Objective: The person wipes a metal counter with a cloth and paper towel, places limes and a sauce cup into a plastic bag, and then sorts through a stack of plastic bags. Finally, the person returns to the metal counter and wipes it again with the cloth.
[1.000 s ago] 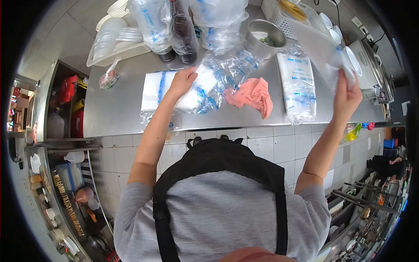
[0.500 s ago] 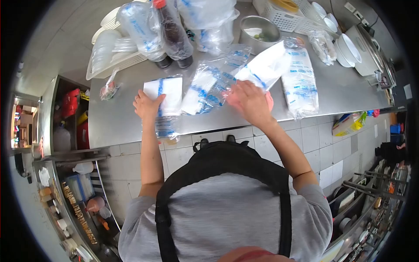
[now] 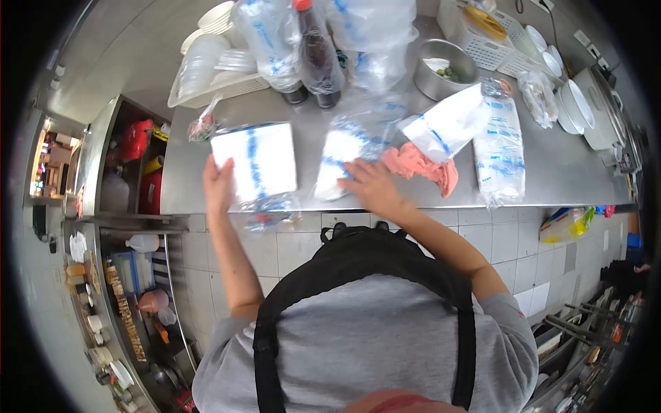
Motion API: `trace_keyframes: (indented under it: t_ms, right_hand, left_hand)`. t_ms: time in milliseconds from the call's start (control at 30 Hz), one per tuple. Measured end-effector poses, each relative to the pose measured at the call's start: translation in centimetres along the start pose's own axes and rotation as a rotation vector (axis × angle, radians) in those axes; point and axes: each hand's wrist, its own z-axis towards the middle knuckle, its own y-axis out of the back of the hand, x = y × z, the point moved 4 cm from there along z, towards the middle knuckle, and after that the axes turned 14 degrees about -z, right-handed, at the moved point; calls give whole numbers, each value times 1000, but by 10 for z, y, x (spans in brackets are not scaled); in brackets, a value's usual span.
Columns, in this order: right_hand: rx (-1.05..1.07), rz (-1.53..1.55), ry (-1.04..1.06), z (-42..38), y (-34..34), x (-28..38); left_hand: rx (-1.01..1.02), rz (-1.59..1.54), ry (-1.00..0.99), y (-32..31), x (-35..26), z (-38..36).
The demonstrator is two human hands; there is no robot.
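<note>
My left hand (image 3: pixel 219 184) grips the left edge of a white pack with a blue printed stripe (image 3: pixel 255 162), sealed in clear plastic. The pack looks tipped up a little off the table; its loose plastic end hangs near the front edge. My right hand (image 3: pixel 374 187) lies flat with fingers spread on a second white pack in clear plastic (image 3: pixel 339 155), in the middle. Just right of that hand is a crumpled pink cloth (image 3: pixel 421 168). A third white pack (image 3: pixel 444 122) lies slanted behind the cloth, and a long blue-printed pack (image 3: pixel 498 151) is farther right.
On the steel table (image 3: pixel 551 175), a dark bottle with a red cap (image 3: pixel 320 62) stands among plastic-wrapped stacks. A metal pot (image 3: pixel 445 72) and white baskets (image 3: pixel 482 41) are at the back. White bowls (image 3: pixel 575 107) sit at right, a tray of plastic containers (image 3: pixel 206 89) at left.
My left hand has taken the left pack by its edge and raised it slightly. My right hand has moved left from the pink cloth onto the middle pack. The view has shifted left.
</note>
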Motion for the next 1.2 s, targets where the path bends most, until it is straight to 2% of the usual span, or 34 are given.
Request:
trace_keyframes:
  t_ms: [67,133,167,267,300,333,400,433,500,533,600,667,767,833,933,967,1067,1133,1167,1200]
  right_hand:
    - [22,68,32,9,-1,20]
    - [65,136,58,30,4,34]
    - [18,169,55,38,7,33]
    - [-35,163,-55,36,32,7]
    - [-38,149,-103,30,40,-5]
    - [-78,35,-189,17,43,-22]
    - [-96,-167,-325,-12,52,-54]
    - [-75,-253,-382,-24,56,-61]
    - [-51,-202,-317,-38,47,-70]
    - [-35,-179,-282,-41,44,-73]
    - [-100,13,-341,-30,70,-69]
    - [-100,165,-356,-26,91,-74]
    - [-147,-11,-613,-50,100,-128]
    - [-35,-284,-544,-65,100,-149]
    - [158,-288,-465,-99,66,-170]
    - [123,-284,-442,-98,69,-172]
    - [41,-213,-446,-93,78,-169]
    - [13,-103,-508,-87,81,-184]
    - [-183,-105,-478,-76,87,-188]
    - [-213,-19,-509,-57,95,-191]
  left_hand:
    - [71,-278,-18,7,-18,0]
    - [61,-329,23,-15,-43,-5]
    - [102,-348,22,-24,-42,-2]
    - [174,-90,39,-50,-13,10]
    - [126,340,-90,-51,-2,16]
    - [33,514,-163,-74,-9,6]
    - [56,888,-669,-105,-1,-4]
    - [146,825,-653,-126,0,-8]
    - [321,710,-652,-186,-2,-26]
    - [501,651,-632,-218,-4,-32]
    - [651,714,-780,-274,2,-52]
    - [887,714,-772,-313,34,-50]
    - [785,738,-621,-339,50,-36]
    - [467,501,-641,-342,49,-5]
    - [56,298,-635,-344,24,55]
    - [-78,247,-606,-346,14,71]
    - [-159,-83,-158,-339,-4,111]
    - [-70,-402,-65,-341,8,127]
    - [-22,-562,-16,-343,17,135]
    - [-27,-579,9,-341,28,146]
